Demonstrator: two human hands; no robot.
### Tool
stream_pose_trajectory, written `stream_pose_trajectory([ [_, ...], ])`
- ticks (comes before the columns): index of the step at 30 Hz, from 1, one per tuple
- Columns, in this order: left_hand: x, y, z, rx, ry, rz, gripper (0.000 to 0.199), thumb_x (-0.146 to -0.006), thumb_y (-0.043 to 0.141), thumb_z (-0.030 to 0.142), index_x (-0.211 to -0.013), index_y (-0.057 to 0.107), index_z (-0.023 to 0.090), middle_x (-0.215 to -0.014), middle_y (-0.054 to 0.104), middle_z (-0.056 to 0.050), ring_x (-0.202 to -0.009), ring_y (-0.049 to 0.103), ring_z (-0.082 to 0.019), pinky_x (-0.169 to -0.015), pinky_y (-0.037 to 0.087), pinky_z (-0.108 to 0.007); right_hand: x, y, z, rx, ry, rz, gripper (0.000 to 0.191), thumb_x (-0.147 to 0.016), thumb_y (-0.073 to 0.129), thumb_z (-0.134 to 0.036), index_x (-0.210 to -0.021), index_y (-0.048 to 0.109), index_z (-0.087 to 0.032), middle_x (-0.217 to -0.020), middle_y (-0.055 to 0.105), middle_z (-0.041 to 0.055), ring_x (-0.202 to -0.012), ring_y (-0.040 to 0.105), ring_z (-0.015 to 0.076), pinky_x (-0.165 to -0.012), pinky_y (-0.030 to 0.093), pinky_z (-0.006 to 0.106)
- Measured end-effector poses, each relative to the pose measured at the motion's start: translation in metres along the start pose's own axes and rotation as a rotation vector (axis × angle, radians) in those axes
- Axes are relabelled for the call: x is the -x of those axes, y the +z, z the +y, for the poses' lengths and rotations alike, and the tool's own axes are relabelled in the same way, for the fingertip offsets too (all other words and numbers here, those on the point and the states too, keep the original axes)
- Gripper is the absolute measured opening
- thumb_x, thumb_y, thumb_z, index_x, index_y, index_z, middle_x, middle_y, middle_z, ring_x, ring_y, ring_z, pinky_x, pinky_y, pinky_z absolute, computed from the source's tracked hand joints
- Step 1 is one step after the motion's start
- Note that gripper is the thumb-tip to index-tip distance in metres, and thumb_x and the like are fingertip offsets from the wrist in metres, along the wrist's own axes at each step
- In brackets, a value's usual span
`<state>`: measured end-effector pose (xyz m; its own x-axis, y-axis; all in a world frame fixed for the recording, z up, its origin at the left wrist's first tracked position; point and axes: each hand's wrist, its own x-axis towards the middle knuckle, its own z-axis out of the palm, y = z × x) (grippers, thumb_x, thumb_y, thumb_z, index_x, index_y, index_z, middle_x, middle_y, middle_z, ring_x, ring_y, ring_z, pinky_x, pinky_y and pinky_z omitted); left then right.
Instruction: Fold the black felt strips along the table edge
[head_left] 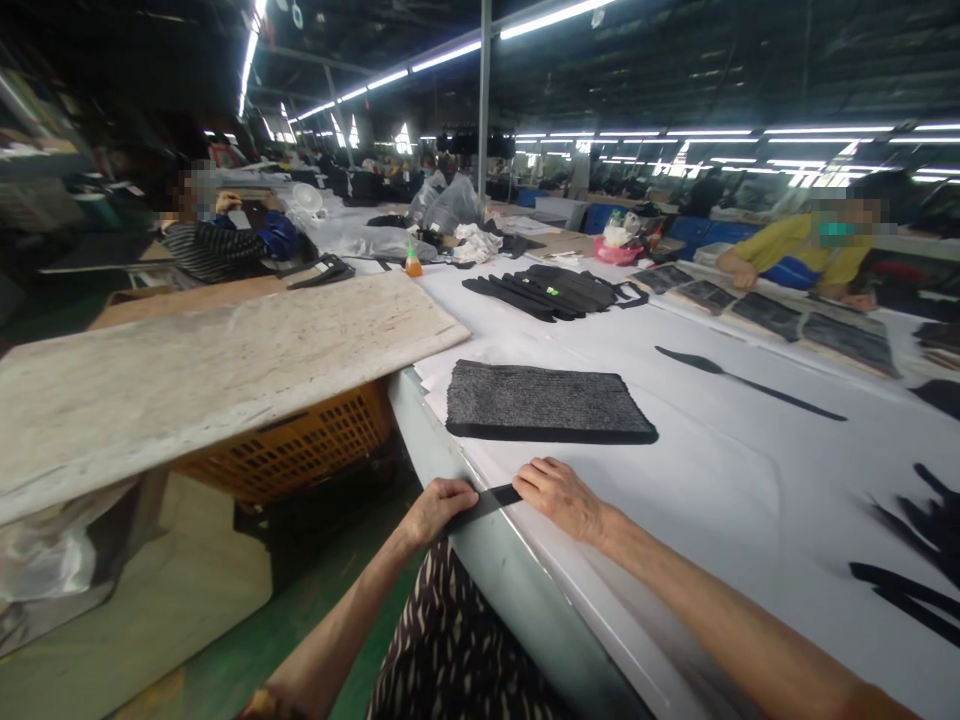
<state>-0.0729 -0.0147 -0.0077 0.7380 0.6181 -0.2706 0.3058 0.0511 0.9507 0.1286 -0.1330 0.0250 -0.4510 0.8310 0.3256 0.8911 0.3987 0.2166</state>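
A narrow black fabric strip (496, 497) stretches between my two hands at the table's front edge. My left hand (442, 508) is closed on its left end, just off the edge. Over the white tabletop, my right hand (561, 497) pinches the other end, with the fingertips hiding that part. Just beyond my hands lies a flat stack of dark grey ribbed fabric pieces (547, 398) with a black front border. Farther back on the table is a fanned group of black pieces (547, 290) with small green labels.
A worn pale board (225, 345) juts in from the left above a yellow plastic crate (300, 445). One long black strap (750, 383) and several dark strips (911, 595) lie to the right. An orange bottle (413, 262) stands behind. Co-workers sit at far left and far right.
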Motion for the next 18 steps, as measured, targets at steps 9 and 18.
stream_pose_trajectory([
  [9,0.025,-0.026,-0.014,-0.051,-0.036,0.035,0.039,-0.067,0.064,0.049,-0.051,0.052,0.016,-0.051,0.035,0.004,-0.053,0.028,-0.010,-0.052,0.020,-0.026,-0.023,0.001,-0.018,0.063,-0.197,-0.044,0.019,-0.089,0.042,-0.002,-0.083,0.057,-0.013,-0.082,0.053,0.0042,-0.075,0.046,0.0171,-0.060,0.035,0.030],
  [18,0.031,-0.027,-0.015,-0.085,-0.012,0.045,0.037,-0.068,0.062,0.050,-0.053,0.056,0.016,-0.051,0.038,0.003,-0.053,0.031,-0.012,-0.052,0.021,-0.026,-0.004,-0.004,-0.010,0.104,-0.116,-0.047,0.019,-0.086,0.044,0.001,-0.082,0.056,-0.012,-0.081,0.052,0.0044,-0.073,0.046,0.0169,-0.062,0.038,0.029],
])
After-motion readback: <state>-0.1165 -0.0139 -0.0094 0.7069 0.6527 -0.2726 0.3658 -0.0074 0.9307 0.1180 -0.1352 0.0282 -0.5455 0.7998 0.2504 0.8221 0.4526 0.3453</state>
